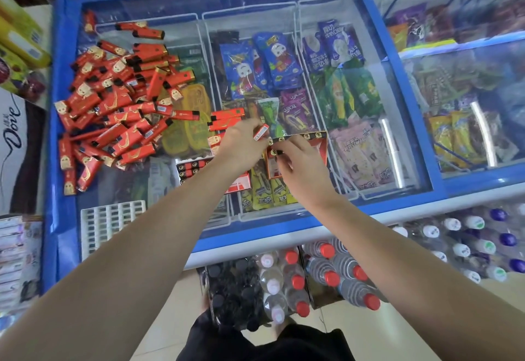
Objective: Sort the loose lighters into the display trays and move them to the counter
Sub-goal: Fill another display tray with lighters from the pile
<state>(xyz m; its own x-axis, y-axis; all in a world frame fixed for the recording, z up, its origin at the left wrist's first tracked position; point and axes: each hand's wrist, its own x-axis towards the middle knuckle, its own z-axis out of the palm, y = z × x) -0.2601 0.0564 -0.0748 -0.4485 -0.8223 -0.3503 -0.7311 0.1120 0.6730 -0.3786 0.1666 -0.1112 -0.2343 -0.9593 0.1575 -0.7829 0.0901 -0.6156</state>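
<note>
A heap of loose red lighters [113,110] lies on the left part of the freezer's glass lid [369,122]. My left hand [241,145] pinches one red lighter [261,132] just left of a red display tray [318,145] that holds a few lighters along its far and left sides. My right hand [301,167] rests on that tray's near left part, its fingers curled at a lighter top; what it grips is hidden. A second tray [193,169] with rows of lighters sits under my left forearm. A few more lighters [227,118] lie stacked beyond my left hand.
A white plastic grid insert [110,221] lies at the lid's near left corner. Ice-cream packs fill the baskets under the glass. Shrink-wrapped bottle packs [326,275] stand on the floor against the freezer front. Boxes and shelves crowd the left side.
</note>
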